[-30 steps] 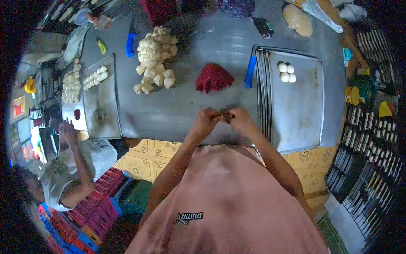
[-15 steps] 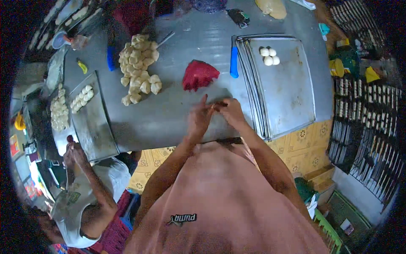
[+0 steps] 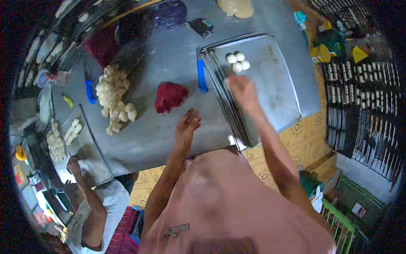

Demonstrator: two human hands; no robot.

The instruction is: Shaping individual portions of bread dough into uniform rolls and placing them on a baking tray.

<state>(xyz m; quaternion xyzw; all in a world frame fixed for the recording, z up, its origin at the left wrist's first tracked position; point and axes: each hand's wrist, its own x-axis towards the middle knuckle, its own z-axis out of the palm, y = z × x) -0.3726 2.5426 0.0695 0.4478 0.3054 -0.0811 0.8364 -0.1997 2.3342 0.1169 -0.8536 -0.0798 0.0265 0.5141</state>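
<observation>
My left hand (image 3: pixel 186 128) is over the grey table, just below a mound of deep red, crumbly filling (image 3: pixel 168 97). Its fingers are curled in, and whatever they may hold is hidden. My right hand (image 3: pixel 242 91) reaches over the left part of a metal baking tray (image 3: pixel 277 91), its fingers closed and slightly blurred. I cannot make out what is in it. Close beyond it, several round white dough balls (image 3: pixel 238 62) sit grouped on the tray. A heap of pale dough pieces (image 3: pixel 113 95) lies left of the red mound.
A blue-handled tool (image 3: pixel 201 76) lies against the stacked trays' left edge; another blue handle (image 3: pixel 90 92) is beside the dough heap. At left, a co-worker's hand (image 3: pixel 74 164) is over another tray (image 3: pixel 94 154) with dough balls. A large dough lump (image 3: pixel 237 7) sits at the far edge.
My hands have come apart. The right one has moved right, over the tray and close to the dough balls; the left stays near the red mound. The whole view has shifted.
</observation>
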